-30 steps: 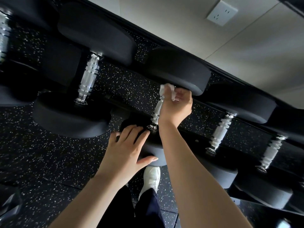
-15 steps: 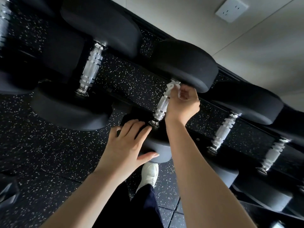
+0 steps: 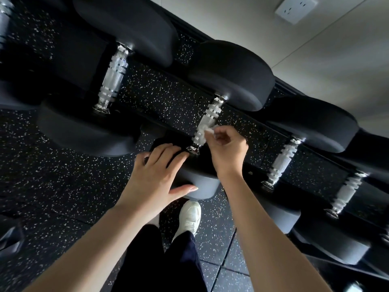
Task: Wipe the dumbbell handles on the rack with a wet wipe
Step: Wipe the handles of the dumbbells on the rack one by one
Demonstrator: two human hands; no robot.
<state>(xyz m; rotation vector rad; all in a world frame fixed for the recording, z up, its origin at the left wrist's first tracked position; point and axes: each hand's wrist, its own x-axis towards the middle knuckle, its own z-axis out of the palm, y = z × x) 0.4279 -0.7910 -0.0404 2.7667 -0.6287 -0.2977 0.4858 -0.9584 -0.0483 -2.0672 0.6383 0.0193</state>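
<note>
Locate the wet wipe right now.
Head view, centre: the wet wipe is pinched in the right hand against the middle dumbbell handle, just above the left hand.

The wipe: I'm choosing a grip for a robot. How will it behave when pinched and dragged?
Probably floppy: the wipe lies bunched against the handle where the right hand pinches it. Likely very light, since a pinch alone holds it. It may snag on the handle's ridges when dragged.

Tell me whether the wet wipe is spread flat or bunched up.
Bunched up: the wet wipe shows as a crumpled wad, pinched by the right hand against the dumbbell handle.
</note>
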